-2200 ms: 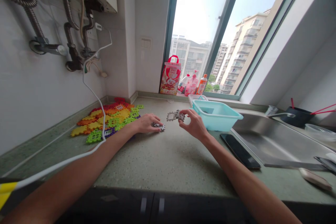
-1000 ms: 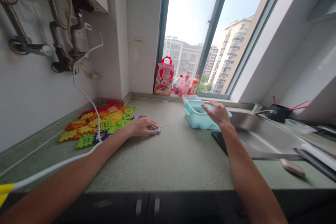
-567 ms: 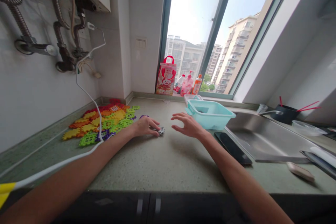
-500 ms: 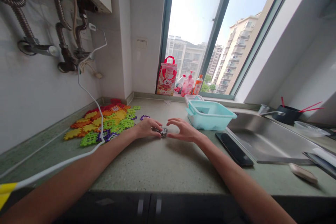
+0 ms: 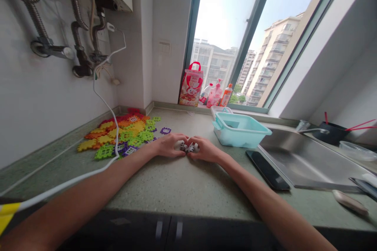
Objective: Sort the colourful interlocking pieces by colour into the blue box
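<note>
Over the middle of the counter [image 5: 176,188] my left hand [image 5: 169,145] and my right hand [image 5: 204,148] meet, thumbs and fingertips curled toward each other. Small grey-and-white plastic pieces [image 5: 191,148] lie within the ring of fingers, gripped from both sides. Their exact shape is partly covered by my fingers. To the left spreads a pile of flat interlocking plastic pieces [image 5: 137,128] in red, orange, yellow, green and purple. One purple piece [image 5: 165,130] lies apart, just beyond my left hand.
An open turquoise plastic box [image 5: 241,129] stands right of my hands, with a black phone [image 5: 268,170] in front of it. Farther right is a steel sink [image 5: 318,164]. A white cable [image 5: 118,137] crosses the left side. Bottles [image 5: 215,96] and a red-and-pink bag [image 5: 191,88] stand by the window.
My right hand has closed in from an open pose beside the pieces, and both hands now touch around them. The camera view has shifted slightly.
</note>
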`<state>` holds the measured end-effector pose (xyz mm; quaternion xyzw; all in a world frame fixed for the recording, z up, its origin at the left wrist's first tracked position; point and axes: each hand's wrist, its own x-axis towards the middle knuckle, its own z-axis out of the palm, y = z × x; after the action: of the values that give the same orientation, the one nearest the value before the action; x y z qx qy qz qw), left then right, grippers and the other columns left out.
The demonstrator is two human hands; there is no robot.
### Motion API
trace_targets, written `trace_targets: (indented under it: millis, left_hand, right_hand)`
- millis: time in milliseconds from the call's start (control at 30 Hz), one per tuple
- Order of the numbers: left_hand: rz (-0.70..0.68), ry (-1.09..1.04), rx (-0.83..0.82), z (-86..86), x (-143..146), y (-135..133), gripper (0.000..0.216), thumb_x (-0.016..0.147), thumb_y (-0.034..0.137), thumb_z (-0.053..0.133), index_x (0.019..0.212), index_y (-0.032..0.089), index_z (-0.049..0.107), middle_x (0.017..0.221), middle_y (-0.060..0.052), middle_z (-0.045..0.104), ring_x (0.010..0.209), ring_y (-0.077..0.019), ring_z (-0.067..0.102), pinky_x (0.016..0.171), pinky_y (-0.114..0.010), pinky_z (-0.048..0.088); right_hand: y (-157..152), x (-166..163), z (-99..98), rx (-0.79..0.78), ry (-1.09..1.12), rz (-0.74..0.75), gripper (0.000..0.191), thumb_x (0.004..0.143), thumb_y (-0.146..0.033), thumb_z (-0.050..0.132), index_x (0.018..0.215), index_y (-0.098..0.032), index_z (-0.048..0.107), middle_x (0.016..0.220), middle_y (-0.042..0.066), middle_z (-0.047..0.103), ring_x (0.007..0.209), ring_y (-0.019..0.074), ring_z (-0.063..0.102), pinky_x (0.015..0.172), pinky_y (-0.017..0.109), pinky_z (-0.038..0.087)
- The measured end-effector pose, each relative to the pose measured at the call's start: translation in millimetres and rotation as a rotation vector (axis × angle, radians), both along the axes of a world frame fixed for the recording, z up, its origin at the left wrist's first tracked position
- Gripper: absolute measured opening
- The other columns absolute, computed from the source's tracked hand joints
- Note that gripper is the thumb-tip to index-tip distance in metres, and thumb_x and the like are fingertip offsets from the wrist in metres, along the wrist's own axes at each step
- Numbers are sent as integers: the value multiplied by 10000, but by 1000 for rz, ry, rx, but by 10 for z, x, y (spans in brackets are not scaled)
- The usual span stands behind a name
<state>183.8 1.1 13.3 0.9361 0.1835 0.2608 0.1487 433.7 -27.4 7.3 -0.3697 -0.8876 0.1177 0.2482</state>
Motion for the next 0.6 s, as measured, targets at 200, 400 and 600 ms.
trace_targets:
  millis: [200,400,600]
  left_hand:
    - [183,94,106,5,-67,30,609,768,506,826,1285,244,639,1252,-77,727,1165,-277,681,1058,-371,475]
    - [274,156,143,-9,-99,92,673,767,621,789,1289,214,670,1180,-98,750,1078,-293,704,975,-372,505]
    - [330,175,143,91,-143,69,544,775,446,792,1253,212,684,1073,-61,763,1018,-279,701,926,-371,514]
  right_hand:
    - [40,92,10,31,-13,-25,267,736,-122,773,981,-213,720,941,23,698,870,187,642,841,297,482]
    - [13,121,49,40,-29,47,256,792,-274,830,1031,-227,752,983,43,711,946,210,651,894,320,494]
    - [35,154,68,110,2,39,156,836,-244,793,989,-228,770,951,48,733,888,196,672,858,316,512]
